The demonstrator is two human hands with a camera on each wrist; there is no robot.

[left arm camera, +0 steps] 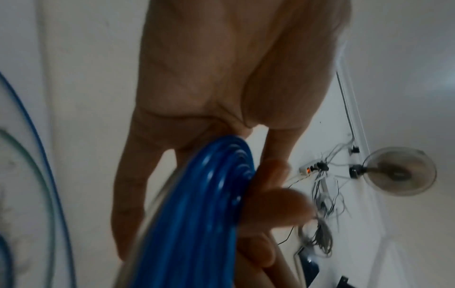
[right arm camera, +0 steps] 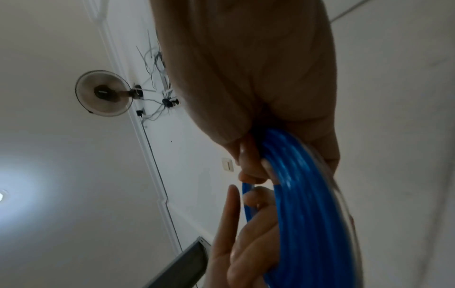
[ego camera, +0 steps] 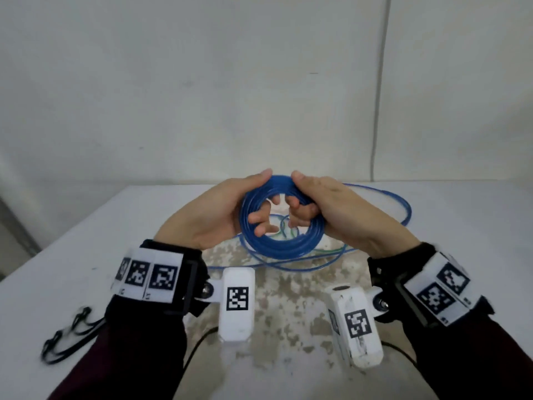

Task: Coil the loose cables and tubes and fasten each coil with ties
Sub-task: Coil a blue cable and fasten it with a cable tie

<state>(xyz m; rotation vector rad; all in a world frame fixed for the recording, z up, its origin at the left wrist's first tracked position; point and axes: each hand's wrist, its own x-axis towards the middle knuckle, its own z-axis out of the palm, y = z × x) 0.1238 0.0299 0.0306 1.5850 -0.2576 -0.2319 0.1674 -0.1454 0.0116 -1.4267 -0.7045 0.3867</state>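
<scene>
Two hands are closed on one blue coil (ego camera: 281,243), which is held upright above the desk (ego camera: 72,272) at the middle of the head view. The left hand (ego camera: 213,212) is wrapped around the coil's upper left side, with the thumb laid over the top and the fingers (ego camera: 259,219) curled through the ring from behind. The right hand (ego camera: 331,203) is clamped on the upper right side in the same way, the thumb on top and the fingers (ego camera: 300,210) bent through the opening, so that the two thumbs are nearly met at the top of the ring. Several turns of blue tube are seen stacked side by side in both wrist views, where the coil is pressed between palm and fingers. A loose length of the blue tube (ego camera: 403,206) is left trailing on the desk behind and to the right of the coil, and a thin green cable (ego camera: 328,251) is laid beneath it. A bundle of black ties (ego camera: 66,336) is placed on the desk at the near left, well apart from the coil, beside the left sleeve (ego camera: 138,347). A wall fan (left arm camera: 401,171) is shown in the wrist views.
</scene>
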